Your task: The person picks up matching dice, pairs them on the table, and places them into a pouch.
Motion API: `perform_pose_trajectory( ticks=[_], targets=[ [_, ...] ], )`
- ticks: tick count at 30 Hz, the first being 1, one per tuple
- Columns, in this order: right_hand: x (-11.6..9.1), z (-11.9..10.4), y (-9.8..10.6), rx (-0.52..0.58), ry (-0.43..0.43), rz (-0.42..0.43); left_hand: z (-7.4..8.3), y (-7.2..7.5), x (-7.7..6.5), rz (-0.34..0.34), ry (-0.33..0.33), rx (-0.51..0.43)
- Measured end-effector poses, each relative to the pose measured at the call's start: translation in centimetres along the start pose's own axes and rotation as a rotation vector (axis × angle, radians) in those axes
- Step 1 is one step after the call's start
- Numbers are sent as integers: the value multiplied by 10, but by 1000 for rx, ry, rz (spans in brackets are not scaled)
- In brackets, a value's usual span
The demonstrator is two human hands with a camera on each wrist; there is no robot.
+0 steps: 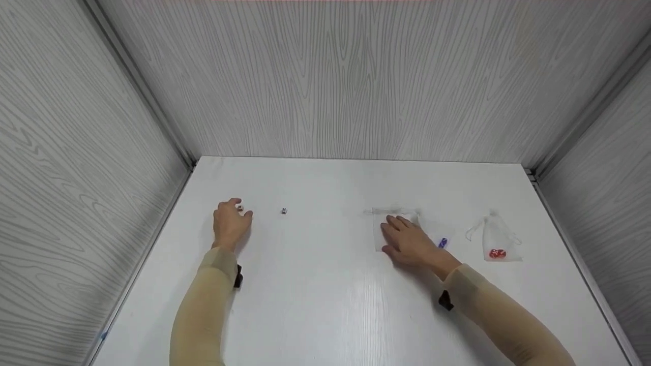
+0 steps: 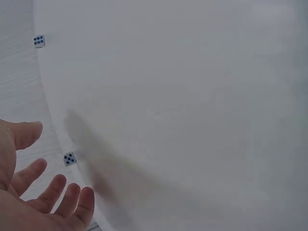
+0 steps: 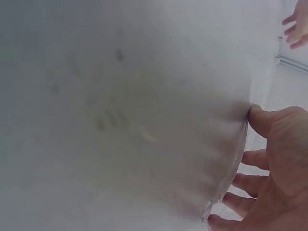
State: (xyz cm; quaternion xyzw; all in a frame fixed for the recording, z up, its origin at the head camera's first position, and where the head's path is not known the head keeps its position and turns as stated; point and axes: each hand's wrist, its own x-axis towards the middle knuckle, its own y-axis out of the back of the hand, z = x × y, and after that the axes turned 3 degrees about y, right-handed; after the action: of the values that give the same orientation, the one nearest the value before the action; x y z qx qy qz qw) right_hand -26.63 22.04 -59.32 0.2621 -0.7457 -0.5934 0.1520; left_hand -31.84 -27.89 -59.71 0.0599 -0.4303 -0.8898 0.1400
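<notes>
My left hand (image 1: 232, 223) is over the left side of the white table, fingers loosely bent and thumb apart. Just off its fingertips is a white die (image 1: 240, 208), whose blue pips show in the left wrist view. A second white die (image 1: 284, 211) lies to the right, beyond the thumb. With fingers spread, my right hand (image 1: 407, 243) rests on a flat sheer drawstring bag (image 1: 380, 234), covering much of it. In the right wrist view, the fingertips (image 3: 219, 224) lie along the bag's edge.
Right of my right hand, another sheer bag holds something blue (image 1: 443, 243), partly behind the wrist. Farther right, a sheer drawstring bag (image 1: 491, 236) holds red dice (image 1: 497, 253). Wood-grain panels (image 1: 335, 81) enclose the table (image 1: 315, 305) at the back and sides.
</notes>
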Motion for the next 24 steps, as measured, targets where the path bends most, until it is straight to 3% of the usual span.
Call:
perform_pose_trajectory(
  ticks=[9,14,21,24],
  targets=[
    [-1,4,0,70,-73,-4,-4,1,-4,-71,82,3],
    [0,8,2,86,-100,-18,-2,0,-6,-73,84,9],
    [2,6,6,-30,-171,22,-3,0,-6,-86,95,-6],
    [3,1,8,-65,-138,53,-6,1,-6,-88,92,-7]
  ],
)
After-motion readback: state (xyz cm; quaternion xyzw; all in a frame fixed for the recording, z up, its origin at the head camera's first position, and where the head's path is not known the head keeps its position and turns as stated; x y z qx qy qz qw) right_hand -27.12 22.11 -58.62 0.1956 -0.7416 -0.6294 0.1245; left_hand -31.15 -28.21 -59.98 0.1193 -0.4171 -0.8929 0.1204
